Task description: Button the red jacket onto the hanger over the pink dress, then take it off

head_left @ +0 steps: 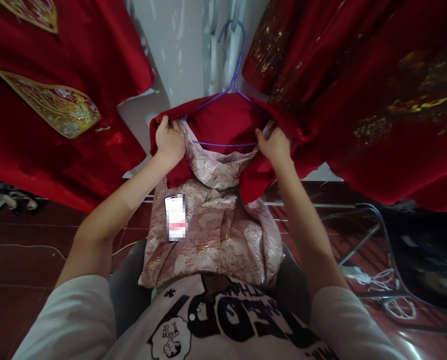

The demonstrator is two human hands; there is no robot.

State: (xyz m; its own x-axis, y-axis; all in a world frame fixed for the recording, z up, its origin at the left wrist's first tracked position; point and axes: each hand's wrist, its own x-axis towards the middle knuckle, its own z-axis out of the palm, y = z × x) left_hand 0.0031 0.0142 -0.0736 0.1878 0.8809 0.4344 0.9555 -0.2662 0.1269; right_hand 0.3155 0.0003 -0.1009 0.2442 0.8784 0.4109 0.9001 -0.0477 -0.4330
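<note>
A pink brocade dress point(216, 240) with gold floral pattern lies across my lap, its neckline raised toward a purple wire hanger point(242, 55). My left hand point(170, 140) is closed on the left shoulder strap of the dress, by the edge of a red garment point(223, 112) behind it. On the other side my right hand point(276, 145) grips the opposite strap, thumb on top. The hanger's lower bar crosses the open neckline between my hands. A lit phone point(176, 217) rests on the dress, its screen blurred out.
Red garments with gold embroidery hang at left point(69, 105) and right point(358, 115). A metal-framed chair point(381, 235) stands at right, with white cables point(373, 275) beside it. Shoes point(19, 202) lie at far left on the red tiled floor point(28, 260).
</note>
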